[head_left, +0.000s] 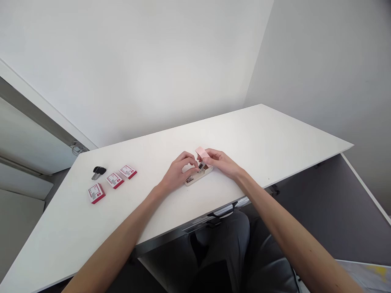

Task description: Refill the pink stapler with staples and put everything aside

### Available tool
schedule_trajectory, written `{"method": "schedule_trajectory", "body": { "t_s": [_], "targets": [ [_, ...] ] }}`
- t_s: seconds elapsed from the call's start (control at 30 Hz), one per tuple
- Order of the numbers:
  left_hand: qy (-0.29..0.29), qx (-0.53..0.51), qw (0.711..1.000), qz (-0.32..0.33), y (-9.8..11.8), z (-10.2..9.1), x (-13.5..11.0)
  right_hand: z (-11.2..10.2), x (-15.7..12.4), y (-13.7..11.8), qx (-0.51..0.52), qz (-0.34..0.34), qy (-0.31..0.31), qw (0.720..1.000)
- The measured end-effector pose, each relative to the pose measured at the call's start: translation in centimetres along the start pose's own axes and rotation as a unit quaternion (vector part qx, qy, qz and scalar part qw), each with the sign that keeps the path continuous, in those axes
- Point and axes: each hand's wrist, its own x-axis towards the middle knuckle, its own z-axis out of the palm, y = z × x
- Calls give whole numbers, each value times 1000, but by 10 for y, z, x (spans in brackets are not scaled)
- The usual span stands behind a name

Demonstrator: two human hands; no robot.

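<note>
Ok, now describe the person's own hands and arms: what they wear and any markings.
The left hand and right hand are ungloved, with slim fingers and no visible rings. The left forearm and right forearm are slender and bare, with no sleeve, watch or bracelet in view. Nail details are too small to judge.

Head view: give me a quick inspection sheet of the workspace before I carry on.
Surface: white desk.
Job's things: pink-and-cream stapler, its pink top tilted up from the base.
Clutter: three red-and-white boxes and a black-handled metal tool, all at left.
Hands: right hand holds the pink top; left hand at the stapler's middle, grip unclear.
Cables: apparently thin wires beside the desk's far left corner.
Surroundings: pale walls.
</note>
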Motion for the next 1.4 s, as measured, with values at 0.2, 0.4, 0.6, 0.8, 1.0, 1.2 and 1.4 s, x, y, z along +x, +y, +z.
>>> {"method": "schedule_trajectory", "body": {
  "t_s": [0.2,0.4,0.6,0.8,1.0,1.2,1.4],
  "targets": [
    [-12,-4,1000,3,3,0,2,-1,0,2,3,10,-5,1000],
    [7,-24,1000,1,7,-2,5,-1,-1,1,-14,6,-10,1000],
    [16,-116,992,-55,7,-7,8,-2,-2,2,-12,12,-1,1000],
    [105,-160,970,-147,-14,-16,9,-4,-1,6,-8,22,21,1000],
    [218,-92,949,-208,-36,-32,-3,-1,-2,5,-3,29,30,999],
    [219,20,941,-258,-18,-58,-50,0,-4,5,-12,33,32,999],
    [214,171,928,-251,4,-94,-126,1,-6,8,-31,26,39,998]
  ]
}}
